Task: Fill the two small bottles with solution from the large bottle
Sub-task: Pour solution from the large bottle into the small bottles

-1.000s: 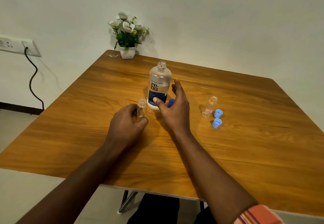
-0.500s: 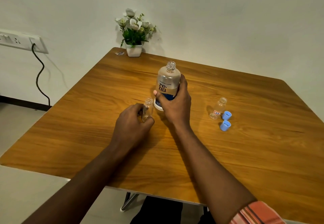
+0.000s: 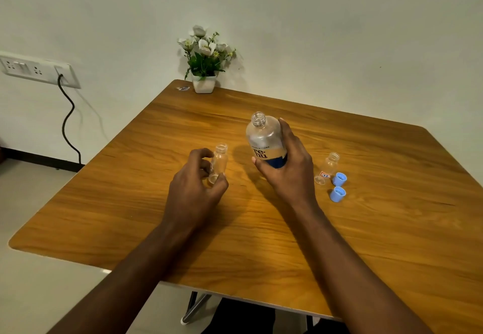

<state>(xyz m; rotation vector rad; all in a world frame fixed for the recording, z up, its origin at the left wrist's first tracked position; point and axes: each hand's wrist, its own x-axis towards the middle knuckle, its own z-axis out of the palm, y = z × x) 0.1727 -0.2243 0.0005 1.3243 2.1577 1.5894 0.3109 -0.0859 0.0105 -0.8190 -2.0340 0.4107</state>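
The large clear bottle (image 3: 264, 137), uncapped and labelled "re-nu", is lifted off the wooden table (image 3: 366, 229) and leans a little to the left; my right hand (image 3: 287, 171) grips its lower body. My left hand (image 3: 194, 190) holds a small clear uncapped bottle (image 3: 219, 160) upright near the table's middle, just left of the large one. A second small clear bottle (image 3: 328, 168), also uncapped and bearing a small label, stands to the right of my right hand. Two light blue caps (image 3: 339, 187) lie beside it.
A white pot with white flowers (image 3: 204, 62) stands at the table's far edge by the wall. A small scrap (image 3: 183, 88) lies next to it. A wall socket with a black cable (image 3: 65, 114) is at the left.
My right hand went from reaching beside the large bottle to gripping it, then lifted it off the table and tipped it slightly left. My left hand kept hold of the small bottle.
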